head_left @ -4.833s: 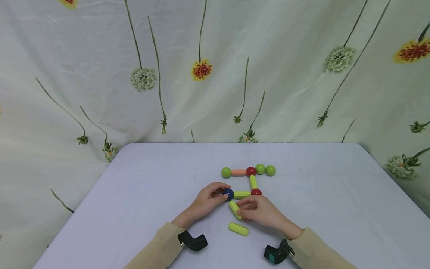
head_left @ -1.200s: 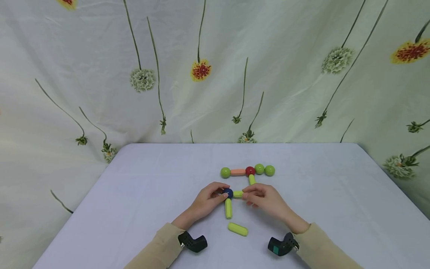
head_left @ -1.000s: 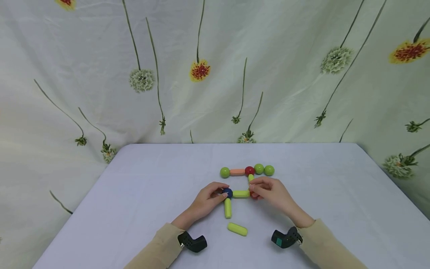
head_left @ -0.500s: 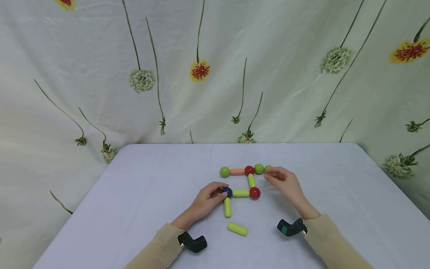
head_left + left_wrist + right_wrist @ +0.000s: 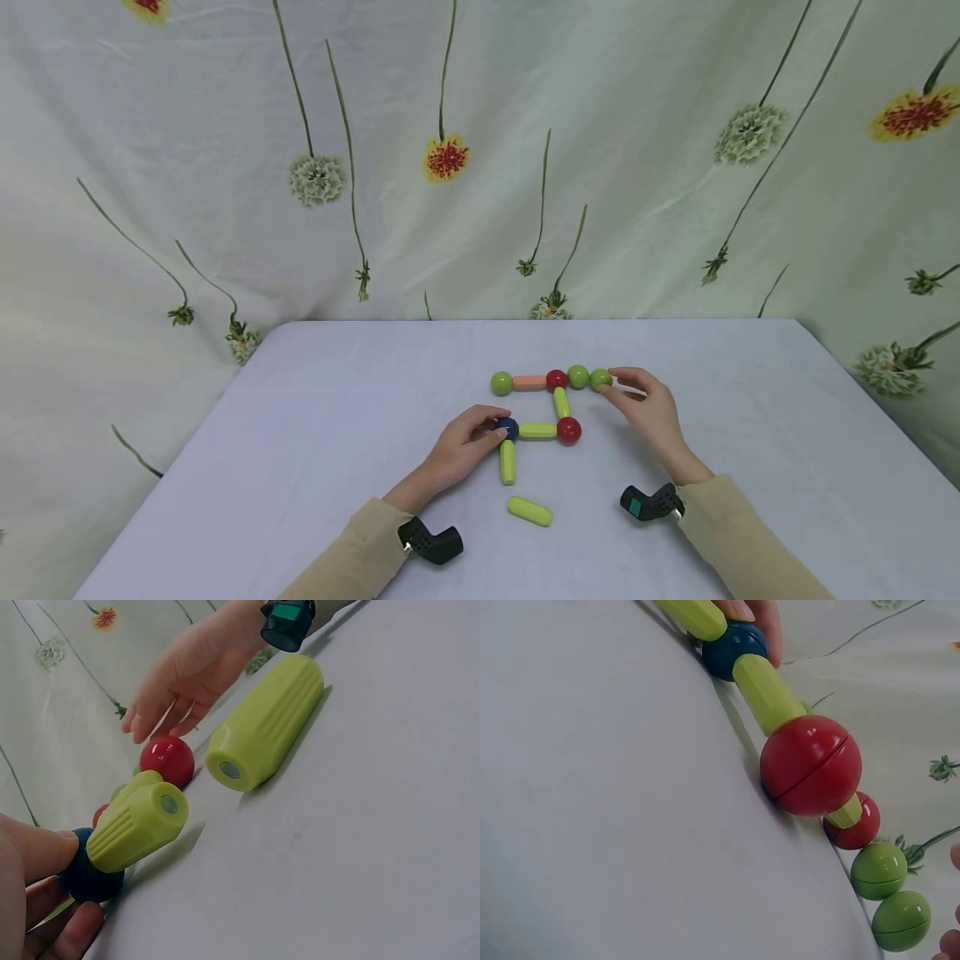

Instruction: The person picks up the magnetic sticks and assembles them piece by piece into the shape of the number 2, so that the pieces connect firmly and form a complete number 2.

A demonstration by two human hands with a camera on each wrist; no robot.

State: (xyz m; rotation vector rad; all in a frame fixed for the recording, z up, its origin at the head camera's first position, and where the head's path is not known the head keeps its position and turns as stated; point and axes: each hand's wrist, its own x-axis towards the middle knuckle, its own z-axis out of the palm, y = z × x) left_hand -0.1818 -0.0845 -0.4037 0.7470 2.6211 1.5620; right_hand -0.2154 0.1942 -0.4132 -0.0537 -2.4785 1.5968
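My left hand (image 5: 467, 450) pinches a blue ball (image 5: 508, 428) between thumb and fingers. From this ball a yellow-green stick (image 5: 507, 463) points toward me, and another stick (image 5: 537, 431) runs right to a red ball (image 5: 569, 431). A third stick (image 5: 562, 403) links that ball to a farther red ball (image 5: 557, 380). My right hand (image 5: 651, 410) has thumb and forefinger spread beside the rightmost green ball (image 5: 601, 380); the right wrist view shows a gap between its fingers (image 5: 950, 943) and this ball. A second green ball (image 5: 577, 377) sits between it and the red one.
Left of the far red ball, a coral stick (image 5: 529, 382) joins it to a green ball (image 5: 502, 383). One loose yellow-green stick (image 5: 529, 511) lies nearer me on the white table (image 5: 337, 392), a metal disc showing in its end. A flowered cloth (image 5: 630, 167) hangs behind.
A yellow-green stick that my right hand held now sits against the blue ball. The right hand then moved over the near red ball and up right to the green balls. My left hand stayed put.
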